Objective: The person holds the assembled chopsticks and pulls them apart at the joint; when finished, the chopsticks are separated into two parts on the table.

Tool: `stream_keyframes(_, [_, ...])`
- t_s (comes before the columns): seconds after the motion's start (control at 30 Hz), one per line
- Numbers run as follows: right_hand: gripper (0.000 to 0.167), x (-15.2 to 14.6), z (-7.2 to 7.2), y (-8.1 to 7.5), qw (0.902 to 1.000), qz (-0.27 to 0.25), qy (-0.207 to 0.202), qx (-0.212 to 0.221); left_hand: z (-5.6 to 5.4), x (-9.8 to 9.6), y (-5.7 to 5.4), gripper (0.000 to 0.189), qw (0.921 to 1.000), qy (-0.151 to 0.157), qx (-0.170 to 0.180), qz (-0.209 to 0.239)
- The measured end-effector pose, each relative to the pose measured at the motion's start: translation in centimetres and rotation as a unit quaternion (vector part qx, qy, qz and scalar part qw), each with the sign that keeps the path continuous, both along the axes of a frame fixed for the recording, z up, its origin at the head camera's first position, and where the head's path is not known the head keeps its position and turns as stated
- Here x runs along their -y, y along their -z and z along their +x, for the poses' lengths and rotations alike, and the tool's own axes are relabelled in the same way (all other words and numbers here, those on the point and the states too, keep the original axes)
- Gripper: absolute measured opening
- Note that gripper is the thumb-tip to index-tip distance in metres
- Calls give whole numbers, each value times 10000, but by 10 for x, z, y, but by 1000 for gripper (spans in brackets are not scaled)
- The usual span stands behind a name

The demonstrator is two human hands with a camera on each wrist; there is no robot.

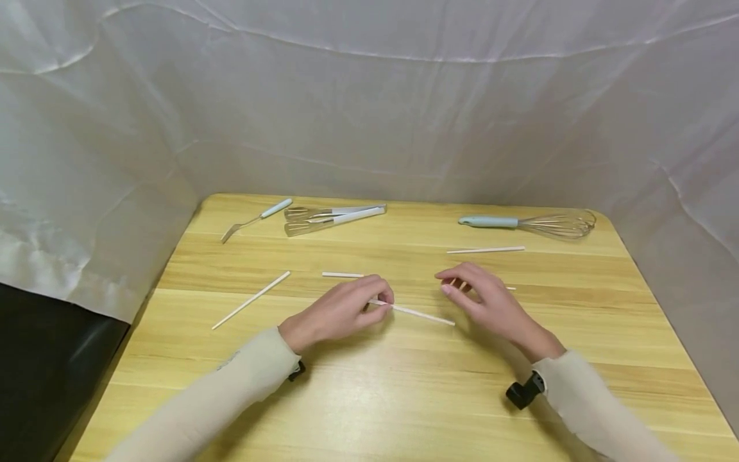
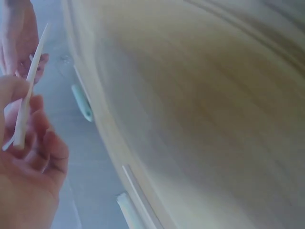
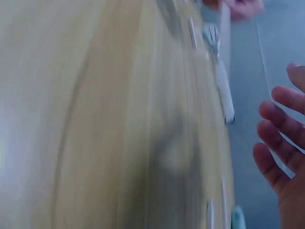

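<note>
My left hand (image 1: 340,311) pinches a slim white chopstick (image 1: 424,315) between thumb and fingers, above the wooden table. The chopstick slants toward my right hand (image 1: 491,305), and its taper shows in the left wrist view (image 2: 24,114). Apart from it, my right hand hovers with fingers loosely bent and holds nothing. Behind my left hand lies another white chopstick (image 1: 340,274), its right part hidden. One more (image 1: 511,288) shows only its end past my right hand. Further chopsticks lie at the left (image 1: 251,300) and at the back right (image 1: 486,250).
Along the table's back edge lie a fork-like utensil (image 1: 277,208) with a pale blue handle, tongs (image 1: 358,215) with slotted heads, and a whisk (image 1: 491,222). Grey cloth (image 1: 369,115) hangs behind and at both sides. A dark surface (image 1: 52,366) stands beyond the left edge.
</note>
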State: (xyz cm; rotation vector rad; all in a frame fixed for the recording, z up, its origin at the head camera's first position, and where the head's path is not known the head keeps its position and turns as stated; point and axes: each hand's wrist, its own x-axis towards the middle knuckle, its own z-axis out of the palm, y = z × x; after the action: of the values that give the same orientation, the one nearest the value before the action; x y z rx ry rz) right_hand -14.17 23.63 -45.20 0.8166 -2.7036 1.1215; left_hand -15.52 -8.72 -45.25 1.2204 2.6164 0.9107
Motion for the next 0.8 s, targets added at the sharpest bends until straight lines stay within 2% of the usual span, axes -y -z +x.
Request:
stream_keyframes(0.1, [28,15,8,-6,9994,-16,-209,281,0,-6,-5,7,9989,-232,-3,398])
stream_keyframes(0.23, [36,29,17,-10,9978,-83,-284,596,2,-11,-8,7,9961,-465,-86,745])
stream_keyframes(0.33, [35,35,21,-12,9983,-124,-285,489,3,-12,-10,7,9949,-537,-121,851])
stream_keyframes(0.57, [13,41,24,-9,9994,-262,-182,-164,7,-16,-12,9,9951,-503,-40,852])
stream_keyframes(0.63, [12,42,25,-8,9992,-296,-122,-248,7,-18,-12,10,9956,-462,-135,799])
stream_keyframes(0.8, [13,44,25,-8,9988,-362,-74,-331,8,-22,-12,11,9950,-311,-628,710])
